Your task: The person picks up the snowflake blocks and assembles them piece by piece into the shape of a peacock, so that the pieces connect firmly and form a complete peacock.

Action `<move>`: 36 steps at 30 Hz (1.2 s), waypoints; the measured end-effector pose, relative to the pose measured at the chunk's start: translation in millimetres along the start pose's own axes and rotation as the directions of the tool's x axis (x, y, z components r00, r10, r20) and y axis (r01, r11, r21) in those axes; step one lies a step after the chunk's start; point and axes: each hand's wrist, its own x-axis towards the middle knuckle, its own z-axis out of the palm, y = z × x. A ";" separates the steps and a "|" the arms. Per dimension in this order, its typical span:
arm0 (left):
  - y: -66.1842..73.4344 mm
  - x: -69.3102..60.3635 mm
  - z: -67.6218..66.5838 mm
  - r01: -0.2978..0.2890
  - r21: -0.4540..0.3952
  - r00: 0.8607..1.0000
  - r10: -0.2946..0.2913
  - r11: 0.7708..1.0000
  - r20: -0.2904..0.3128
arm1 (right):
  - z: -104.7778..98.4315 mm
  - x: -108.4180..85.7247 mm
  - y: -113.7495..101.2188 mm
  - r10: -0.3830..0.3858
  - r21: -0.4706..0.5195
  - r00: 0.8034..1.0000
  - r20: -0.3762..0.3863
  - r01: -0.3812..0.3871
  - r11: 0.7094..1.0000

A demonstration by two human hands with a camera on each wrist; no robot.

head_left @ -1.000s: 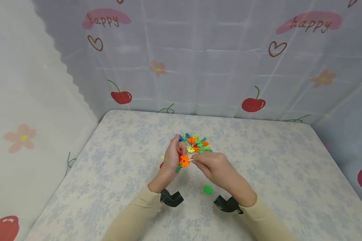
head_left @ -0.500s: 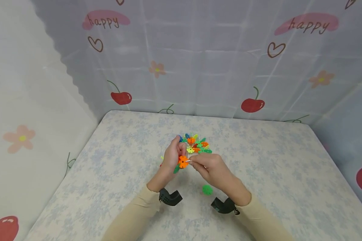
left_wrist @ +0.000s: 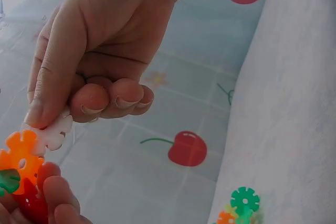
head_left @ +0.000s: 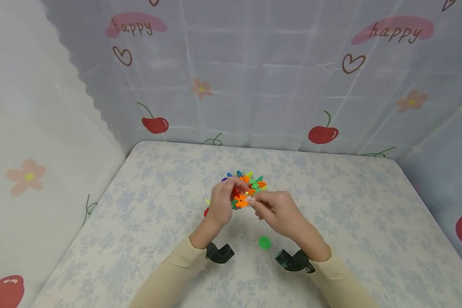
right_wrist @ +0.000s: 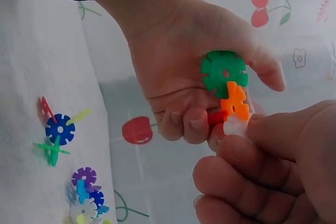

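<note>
My left hand (head_left: 221, 203) grips a small joined piece of notched plastic snowflake discs: a red disc (left_wrist: 32, 203) between its curled fingers, an orange disc (head_left: 240, 201) and a green disc (right_wrist: 224, 72). Between thumb and forefinger, my right hand (head_left: 279, 211) pinches a white snowflake disc (left_wrist: 55, 134). The white disc's edge meets the orange one; whether their notches are locked cannot be told. Both hands are raised above the table. Part of the red disc is hidden by the left fingers.
A loose bright green disc (head_left: 265, 243) lies on the table (head_left: 369, 214), nearer the body. Beyond the hands sits a multicoloured cluster of joined discs (head_left: 256, 184). A smaller joined piece with a blue disc (right_wrist: 60, 129) also lies on the table.
The left hand has turned and shifted slightly right, bringing the held orange disc right and up. The right hand, still pinching the white disc, has moved slightly right too.
</note>
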 end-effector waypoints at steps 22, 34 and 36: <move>-8.0 10.7 -12.9 0.140 0.133 0.968 -0.164 0.981 0.190 | -22.0 -0.9 14.3 0.471 -0.196 0.829 0.303 -0.429 0.882; -0.1 18.1 -20.0 0.408 -0.353 0.911 -0.398 0.842 0.104 | 29.8 -8.9 28.4 0.655 -0.525 0.493 0.572 -0.393 0.755; 0.8 18.4 -20.1 0.428 -0.405 0.900 -0.423 0.808 0.107 | 26.9 -8.2 33.9 0.592 -0.443 0.534 0.604 -0.392 0.806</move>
